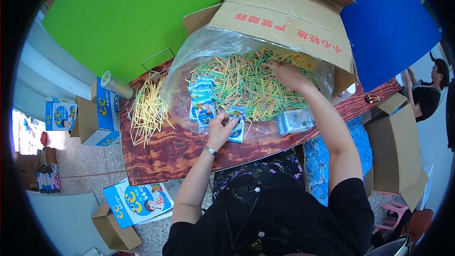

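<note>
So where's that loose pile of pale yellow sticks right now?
In the head view, the pale yellow sticks lie at the left end of the red-brown table, just left of the clear plastic bag.

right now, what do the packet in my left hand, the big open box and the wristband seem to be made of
Packet: glossy plastic film, probably, given its shine and crimped ends. Box: matte brown cardboard, judging by creased flaps. Wristband: possibly polished metal, from its silvery glint.
</note>
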The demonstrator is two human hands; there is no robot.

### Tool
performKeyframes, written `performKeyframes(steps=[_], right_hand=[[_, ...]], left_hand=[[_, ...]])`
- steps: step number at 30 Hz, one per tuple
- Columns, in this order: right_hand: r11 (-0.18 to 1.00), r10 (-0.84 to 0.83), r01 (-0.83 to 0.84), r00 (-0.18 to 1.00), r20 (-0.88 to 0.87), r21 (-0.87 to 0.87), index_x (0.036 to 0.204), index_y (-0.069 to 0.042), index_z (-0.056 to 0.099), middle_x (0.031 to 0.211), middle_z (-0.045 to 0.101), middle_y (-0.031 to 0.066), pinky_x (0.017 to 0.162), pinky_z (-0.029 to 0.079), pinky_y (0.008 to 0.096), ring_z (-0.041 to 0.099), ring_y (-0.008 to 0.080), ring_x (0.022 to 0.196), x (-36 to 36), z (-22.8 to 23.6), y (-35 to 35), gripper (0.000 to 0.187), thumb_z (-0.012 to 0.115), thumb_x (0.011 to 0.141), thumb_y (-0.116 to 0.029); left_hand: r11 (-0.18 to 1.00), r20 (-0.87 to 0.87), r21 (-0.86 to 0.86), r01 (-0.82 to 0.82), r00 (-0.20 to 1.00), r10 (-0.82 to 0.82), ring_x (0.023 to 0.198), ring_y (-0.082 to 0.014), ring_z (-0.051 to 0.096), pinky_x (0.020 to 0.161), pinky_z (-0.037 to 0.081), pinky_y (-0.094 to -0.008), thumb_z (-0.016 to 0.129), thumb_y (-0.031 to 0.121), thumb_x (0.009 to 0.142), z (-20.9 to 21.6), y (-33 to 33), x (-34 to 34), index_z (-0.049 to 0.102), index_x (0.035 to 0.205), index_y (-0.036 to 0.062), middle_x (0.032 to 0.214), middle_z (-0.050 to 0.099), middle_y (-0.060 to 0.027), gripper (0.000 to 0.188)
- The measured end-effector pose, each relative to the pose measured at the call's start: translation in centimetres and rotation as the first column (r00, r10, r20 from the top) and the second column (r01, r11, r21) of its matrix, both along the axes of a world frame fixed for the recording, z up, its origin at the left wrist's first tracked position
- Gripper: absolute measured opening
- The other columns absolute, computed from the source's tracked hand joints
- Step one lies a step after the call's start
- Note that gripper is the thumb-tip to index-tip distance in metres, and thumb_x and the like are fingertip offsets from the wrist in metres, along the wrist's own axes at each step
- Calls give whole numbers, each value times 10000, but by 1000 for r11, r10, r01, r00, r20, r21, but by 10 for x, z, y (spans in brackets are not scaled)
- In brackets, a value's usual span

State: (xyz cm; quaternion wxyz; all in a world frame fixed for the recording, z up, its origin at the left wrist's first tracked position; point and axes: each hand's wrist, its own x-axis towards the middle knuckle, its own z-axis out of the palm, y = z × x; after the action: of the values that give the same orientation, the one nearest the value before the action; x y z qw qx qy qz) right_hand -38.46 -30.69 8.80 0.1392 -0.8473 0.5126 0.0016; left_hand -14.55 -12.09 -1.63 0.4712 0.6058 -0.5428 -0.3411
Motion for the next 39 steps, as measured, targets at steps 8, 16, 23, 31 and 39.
performKeyframes(steps=[8, 16, 23, 31, 39], right_hand=[[995, 49, -26, 968, -248, 98, 1279, -42, 486, 1397, 379, 198, 1025, 366, 567, 374, 359, 1312, -13, 13, 14, 595, 683, 779, -297], [985, 93, -133, 946, -311, -110, 1228, -6, 506, 1301, 436, 184, 1066, 320, 521, 364, 335, 1278, 8, -44, 0, 431, 559, 851, -209], [980, 65, -109, 965, -254, -163, 1194, 0, 513, 1239, 533, 220, 1024, 375, 494, 482, 317, 1200, -8, -12, -3, 361, 440, 925, -228], [898, -246, 15, 846, 473, 440, 1033, -38, 489, 767, 580, 55, 633, 504, 300, 607, 152, 702, -26, -2, -2, 276, 437, 1013, -308], [661, -505, -261, 537, 675, 703, 1136, -48, 527, 734, 470, -27, 508, 341, 208, 424, 58, 598, -24, -24, 22, 303, 444, 1022, -316]], left_hand=[[999, -13, -15, -36, 999, 35, 595, -78, 469, 530, 401, -250, 778, 183, 779, -10, -2, 5, 578, 771, 22, 647, 536, -7, 257], [1000, -1, -5, -18, 1000, 18, 597, -76, 472, 531, 403, -247, 776, 184, 781, 0, -2, -6, 581, 784, 10, 666, 556, -8, 261], [999, -71, -33, -33, 997, 30, 596, -53, 352, 498, 307, -234, 759, 168, 803, 1, 0, -2, 488, 712, 44, 647, 410, 47, 312], [998, -64, -55, -42, 997, 39, 600, -43, 341, 504, 304, -226, 742, 154, 817, -1, -5, -2, 478, 704, 55, 650, 404, 60, 303], [997, -188, 20, -77, 979, 79, 594, -34, 346, 501, 298, -228, 731, 167, 831, 12, -19, -8, 484, 691, 58, 645, 420, 65, 304]])
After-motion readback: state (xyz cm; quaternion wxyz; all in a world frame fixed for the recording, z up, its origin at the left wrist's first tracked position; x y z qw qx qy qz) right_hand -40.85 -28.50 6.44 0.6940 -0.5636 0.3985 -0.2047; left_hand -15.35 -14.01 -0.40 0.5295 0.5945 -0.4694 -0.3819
